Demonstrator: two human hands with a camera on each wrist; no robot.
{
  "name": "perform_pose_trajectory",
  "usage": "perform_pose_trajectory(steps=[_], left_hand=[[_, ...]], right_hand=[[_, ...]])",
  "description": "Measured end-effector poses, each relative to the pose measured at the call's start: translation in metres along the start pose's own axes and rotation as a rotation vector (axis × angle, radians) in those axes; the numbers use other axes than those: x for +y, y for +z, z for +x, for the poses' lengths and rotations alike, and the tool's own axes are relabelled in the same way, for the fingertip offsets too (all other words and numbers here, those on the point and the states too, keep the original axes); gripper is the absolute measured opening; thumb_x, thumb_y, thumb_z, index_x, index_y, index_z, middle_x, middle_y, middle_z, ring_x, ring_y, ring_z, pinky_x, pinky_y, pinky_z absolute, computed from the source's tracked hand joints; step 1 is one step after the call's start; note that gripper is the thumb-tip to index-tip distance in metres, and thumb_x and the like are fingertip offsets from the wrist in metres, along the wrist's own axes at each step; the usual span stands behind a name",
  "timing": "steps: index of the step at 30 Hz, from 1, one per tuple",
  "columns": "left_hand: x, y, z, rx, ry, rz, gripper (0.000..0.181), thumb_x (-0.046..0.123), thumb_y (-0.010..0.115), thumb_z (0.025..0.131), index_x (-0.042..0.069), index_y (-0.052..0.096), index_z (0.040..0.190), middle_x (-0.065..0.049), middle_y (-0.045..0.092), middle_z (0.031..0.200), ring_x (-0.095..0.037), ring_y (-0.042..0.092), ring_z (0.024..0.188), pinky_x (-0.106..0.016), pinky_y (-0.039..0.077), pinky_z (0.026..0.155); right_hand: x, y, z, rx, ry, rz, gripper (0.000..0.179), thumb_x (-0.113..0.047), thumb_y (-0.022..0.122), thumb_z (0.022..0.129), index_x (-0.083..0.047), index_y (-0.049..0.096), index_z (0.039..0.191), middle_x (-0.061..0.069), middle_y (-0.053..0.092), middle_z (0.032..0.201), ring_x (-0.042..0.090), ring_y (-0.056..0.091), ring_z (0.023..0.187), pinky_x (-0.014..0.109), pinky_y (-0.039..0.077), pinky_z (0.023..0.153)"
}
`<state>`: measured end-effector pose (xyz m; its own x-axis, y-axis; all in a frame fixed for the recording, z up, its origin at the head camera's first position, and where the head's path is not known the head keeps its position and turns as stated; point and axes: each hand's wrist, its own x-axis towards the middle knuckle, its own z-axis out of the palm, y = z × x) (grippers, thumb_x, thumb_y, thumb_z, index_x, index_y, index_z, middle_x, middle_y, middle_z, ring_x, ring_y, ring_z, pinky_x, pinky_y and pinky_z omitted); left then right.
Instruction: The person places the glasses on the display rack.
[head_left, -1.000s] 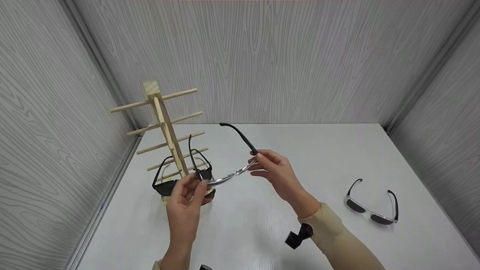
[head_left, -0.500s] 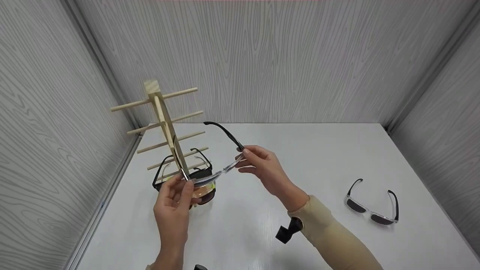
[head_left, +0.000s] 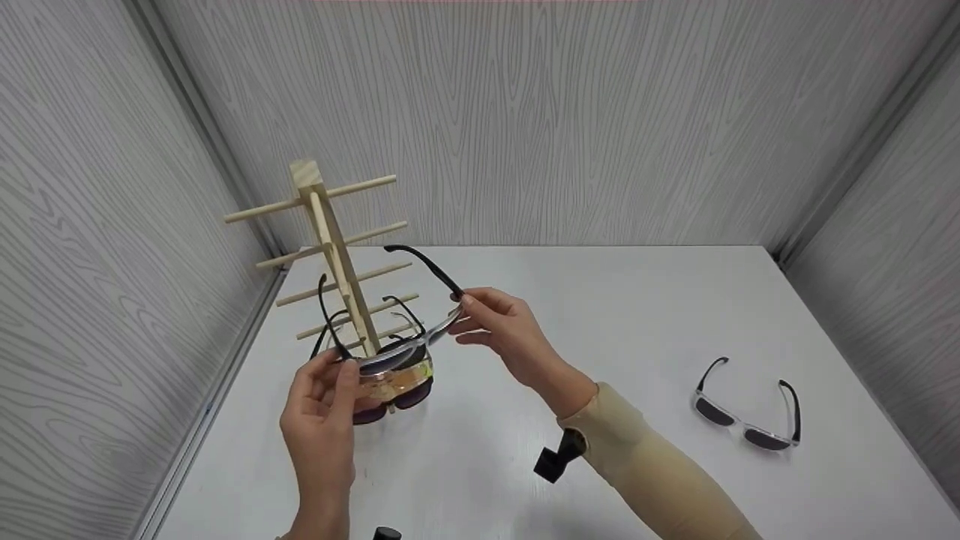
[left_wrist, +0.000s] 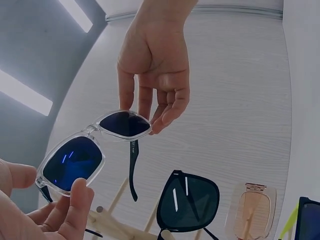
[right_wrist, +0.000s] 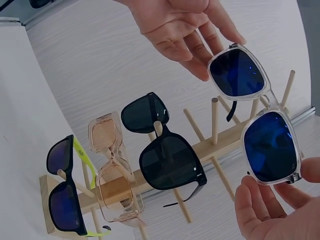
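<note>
Both hands hold one pair of sunglasses with a clear frame, blue mirrored lenses and black temples. My left hand pinches the frame's left end, and my right hand pinches its right end near the hinge. The temples are unfolded and point away from me, toward the wooden display rack. In the head view the held pair overlaps the rack's lower part. Lower on the rack sit black sunglasses, peach see-through sunglasses and dark sunglasses with yellow-green temples.
Another pair of clear-framed sunglasses with dark lenses lies unfolded on the white table at the right. Bare pegs stick out both sides of the rack's upper part. Grey wood-grain panels enclose the table at back and sides.
Both hands have moved left with the clear-framed sunglasses, bringing them in front of the rack. The pair on the table and the rack have stayed in place.
</note>
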<state>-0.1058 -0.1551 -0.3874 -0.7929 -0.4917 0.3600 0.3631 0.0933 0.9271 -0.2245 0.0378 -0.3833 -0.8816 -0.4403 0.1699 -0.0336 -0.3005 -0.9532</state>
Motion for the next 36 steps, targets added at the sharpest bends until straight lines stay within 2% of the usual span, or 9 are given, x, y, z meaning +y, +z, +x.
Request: perform_pose_trajectory(steps=[10, 17, 26, 33, 36], left_hand=[[-0.001, -0.013, 0.012, 0.04, -0.03, 0.025, 0.03, 0.018, 0.06, 0.092, 0.001, 0.057, 0.116, -0.014, 0.062, 0.092, -0.022, 0.064, 0.078, -0.03, 0.055, 0.059], [-0.001, -0.02, 0.02, 0.058, -0.023, -0.002, 0.027, 0.018, 0.059, 0.092, 0.0, 0.059, 0.113, -0.014, 0.064, 0.09, -0.022, 0.064, 0.076, -0.032, 0.055, 0.055], [-0.004, -0.027, 0.031, 0.108, -0.037, -0.038, 0.025, 0.021, 0.06, 0.091, 0.002, 0.062, 0.107, -0.012, 0.066, 0.088, -0.022, 0.066, 0.072, -0.027, 0.054, 0.051], [-0.008, -0.032, 0.04, 0.11, -0.048, -0.024, 0.031, 0.023, 0.06, 0.092, -0.004, 0.061, 0.107, -0.012, 0.066, 0.089, -0.023, 0.066, 0.072, -0.026, 0.054, 0.051], [-0.011, -0.033, 0.042, 0.121, -0.057, -0.004, 0.029, 0.024, 0.06, 0.092, -0.001, 0.062, 0.106, -0.011, 0.066, 0.089, -0.023, 0.066, 0.073, -0.026, 0.054, 0.051]], right_hand=[[0.002, 0.015, 0.005, 0.013, 0.04, -0.021, 0.025, -0.019, 0.058, 0.093, 0.0, 0.059, 0.11, 0.009, 0.062, 0.095, 0.027, 0.064, 0.09, 0.04, 0.052, 0.082], [-0.001, 0.025, 0.009, 0.021, 0.078, -0.042, 0.028, -0.02, 0.059, 0.092, 0.001, 0.058, 0.112, 0.011, 0.062, 0.097, 0.028, 0.064, 0.089, 0.04, 0.052, 0.081], [0.0, 0.036, 0.014, 0.029, 0.104, -0.046, 0.027, -0.019, 0.059, 0.093, 0.001, 0.058, 0.111, 0.013, 0.062, 0.096, 0.027, 0.064, 0.087, 0.039, 0.053, 0.079], [0.001, 0.041, 0.019, 0.034, 0.115, -0.075, 0.031, -0.02, 0.059, 0.093, 0.004, 0.057, 0.112, 0.013, 0.061, 0.093, 0.028, 0.064, 0.085, 0.039, 0.053, 0.079], [0.002, 0.042, 0.02, 0.033, 0.123, -0.084, 0.031, -0.021, 0.059, 0.092, 0.004, 0.057, 0.111, 0.013, 0.06, 0.093, 0.028, 0.064, 0.084, 0.039, 0.053, 0.078]])
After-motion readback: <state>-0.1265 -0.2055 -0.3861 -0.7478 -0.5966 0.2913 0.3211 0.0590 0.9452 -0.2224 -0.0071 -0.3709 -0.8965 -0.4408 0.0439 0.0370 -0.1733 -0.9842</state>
